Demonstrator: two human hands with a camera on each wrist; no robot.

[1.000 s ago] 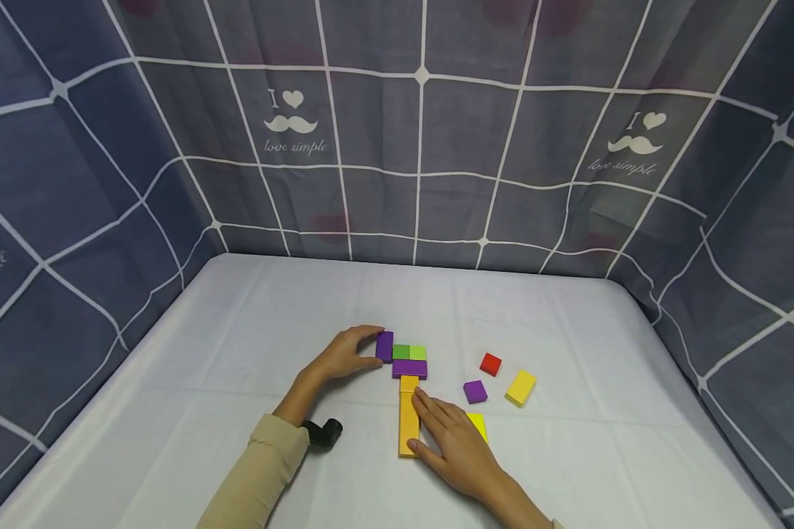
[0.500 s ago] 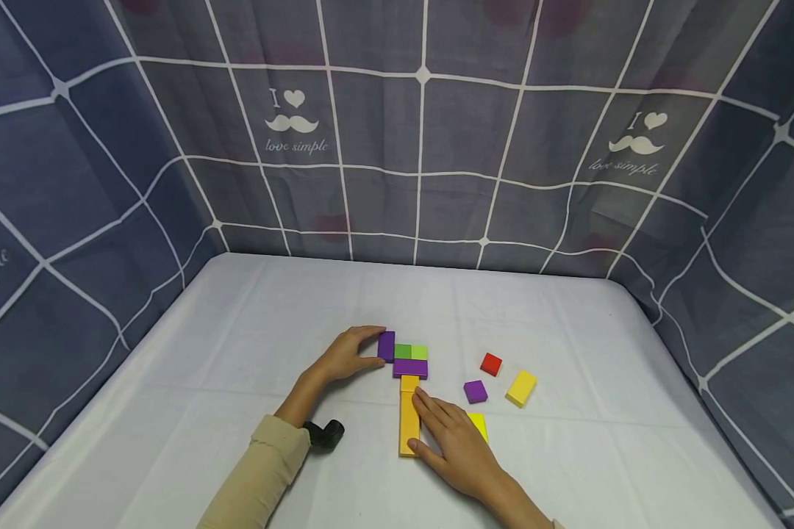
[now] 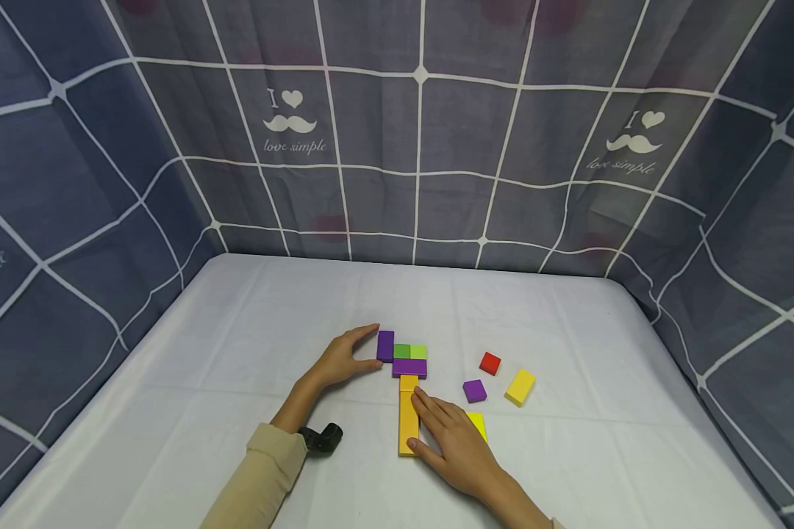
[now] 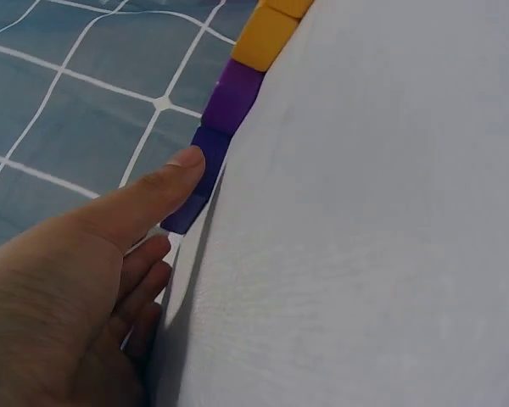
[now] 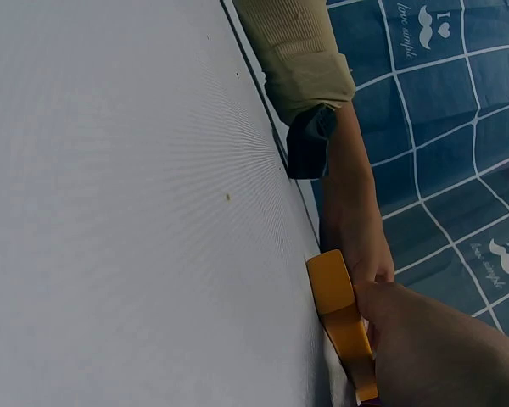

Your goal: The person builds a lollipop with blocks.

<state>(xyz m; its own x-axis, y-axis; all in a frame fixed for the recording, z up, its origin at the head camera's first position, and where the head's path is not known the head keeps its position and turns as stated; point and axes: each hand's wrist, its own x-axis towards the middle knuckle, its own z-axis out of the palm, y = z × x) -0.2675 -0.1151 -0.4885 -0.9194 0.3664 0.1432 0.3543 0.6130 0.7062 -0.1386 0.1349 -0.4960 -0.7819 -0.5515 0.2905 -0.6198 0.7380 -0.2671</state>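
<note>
Beside the dark purple block (image 3: 385, 346), the left hand (image 3: 337, 361) spreads, empty. The right hand (image 3: 459, 448), fingers nearly straight, touches the long orange block (image 3: 406, 422).

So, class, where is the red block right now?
In the head view, the red block lies right of centre, just beyond the small purple block.

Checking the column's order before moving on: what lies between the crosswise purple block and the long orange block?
A short orange block lies there, as the head view shows.
</note>
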